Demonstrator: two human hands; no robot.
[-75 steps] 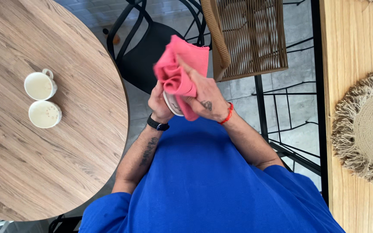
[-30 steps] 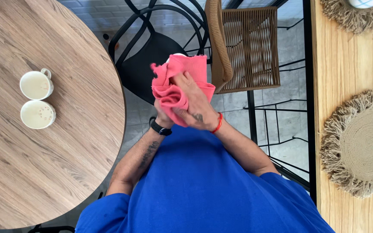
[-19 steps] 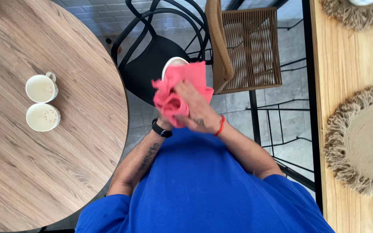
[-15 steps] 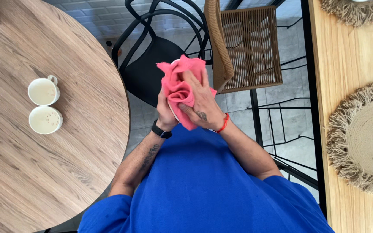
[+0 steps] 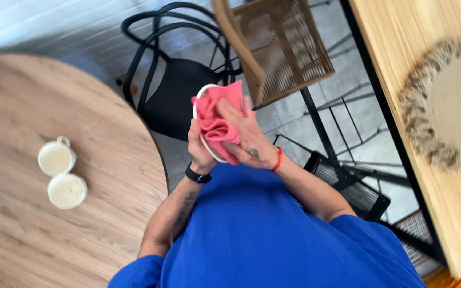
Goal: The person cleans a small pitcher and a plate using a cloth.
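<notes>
White plate (image 5: 203,96) under cloth-covered right hand (image 5: 246,138)

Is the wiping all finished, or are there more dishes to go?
In hand: the left hand holds a white plate while the right hand presses a pink cloth on it. Two cream cups sit untouched on the round table. Whether they are clean, I cannot tell.

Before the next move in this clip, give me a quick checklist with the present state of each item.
1. Left hand grips the white dish: ok.
2. Right hand presses the pink cloth on it: ok.
3. Dish held clear of the round table: ok.
4. Two cups apart from the hands: ok.
5. Dish dry and clean: cannot tell, the cloth covers it.
</notes>
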